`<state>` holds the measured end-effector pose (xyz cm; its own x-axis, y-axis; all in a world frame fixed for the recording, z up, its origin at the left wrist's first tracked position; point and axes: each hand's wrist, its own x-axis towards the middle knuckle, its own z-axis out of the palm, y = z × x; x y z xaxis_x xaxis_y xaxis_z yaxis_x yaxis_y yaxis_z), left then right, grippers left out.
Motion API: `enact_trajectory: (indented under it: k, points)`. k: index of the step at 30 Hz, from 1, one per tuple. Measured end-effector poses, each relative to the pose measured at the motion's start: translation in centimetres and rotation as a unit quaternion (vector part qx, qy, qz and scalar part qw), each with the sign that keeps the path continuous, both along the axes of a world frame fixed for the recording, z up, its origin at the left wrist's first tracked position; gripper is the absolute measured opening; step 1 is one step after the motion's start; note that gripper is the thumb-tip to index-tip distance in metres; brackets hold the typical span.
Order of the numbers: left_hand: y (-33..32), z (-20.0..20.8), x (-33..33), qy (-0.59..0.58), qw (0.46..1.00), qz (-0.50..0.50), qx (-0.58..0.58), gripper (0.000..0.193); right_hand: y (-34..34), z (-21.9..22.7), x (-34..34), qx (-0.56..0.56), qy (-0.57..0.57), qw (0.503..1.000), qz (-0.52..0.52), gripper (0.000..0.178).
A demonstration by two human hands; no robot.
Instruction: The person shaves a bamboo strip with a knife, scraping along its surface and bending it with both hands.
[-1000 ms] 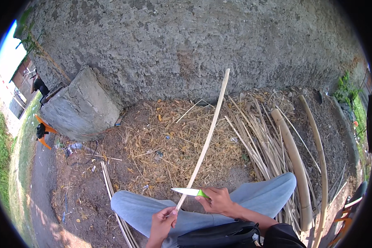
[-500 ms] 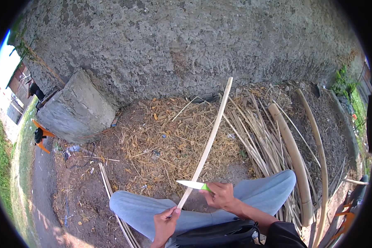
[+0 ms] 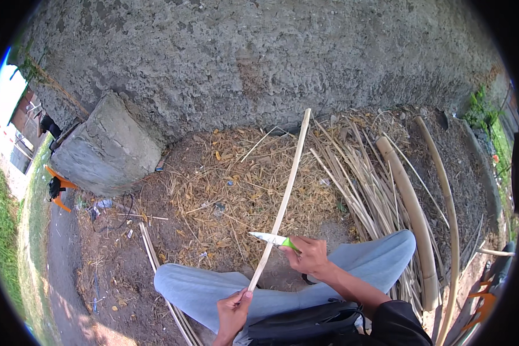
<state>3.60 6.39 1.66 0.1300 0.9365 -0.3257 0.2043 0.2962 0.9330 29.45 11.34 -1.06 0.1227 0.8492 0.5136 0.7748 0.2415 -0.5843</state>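
A long, pale bamboo strip (image 3: 290,183) slants up and away from my lap toward the wall. Its near end is pinched in my left hand (image 3: 234,311), thumb on top. My right hand (image 3: 307,256) is wrapped round the green handle of a knife (image 3: 269,237). The blade points left and crosses the strip a little beyond my left hand; whether its edge bites into the wood cannot be made out. My legs in light blue trousers (image 3: 363,262) are spread on both sides, and a black bag (image 3: 300,324) lies at my waist.
Many split bamboo strips (image 3: 360,193) lie at the right beside a thick bamboo pole (image 3: 409,216) and a thinner curved pole (image 3: 444,202). More strips (image 3: 150,254) lie left of my knee. Shavings (image 3: 242,202) cover the ground before a rough wall (image 3: 282,63); a concrete block (image 3: 109,147) stands left.
The knife has shifted slightly up along the bamboo strip, with its blade turned a little. The strip's far end has swung somewhat left. My left hand keeps its pinch.
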Motion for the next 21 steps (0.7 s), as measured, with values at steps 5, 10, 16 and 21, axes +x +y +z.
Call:
enact_trajectory:
  k: [5, 10, 16, 21]
  points:
    - [-0.2, 0.9, 0.0, -0.004, 1.000, -0.017, 0.015, 0.025, -1.4, 1.9, -1.3, 0.047, -0.011, 0.997, 0.068, 0.017]
    - [-0.9, -0.3, -1.0, 0.018, 1.000, -0.009, 0.019, 0.025, -0.6, 3.0, -0.3, -0.011, 0.015, 1.000, -0.009, 0.017]
    - [-2.8, 1.2, -2.5, 0.118, 0.992, -0.044, -0.016, 0.038, 2.1, 0.3, 5.1, -0.040, 0.051, 0.990, -0.125, 0.025]
    - [-3.3, 2.7, -3.5, 0.106, 0.992, -0.057, 0.025, 0.043, 0.4, 1.9, 4.0, 0.036, -0.003, 0.999, -0.022, 0.024]
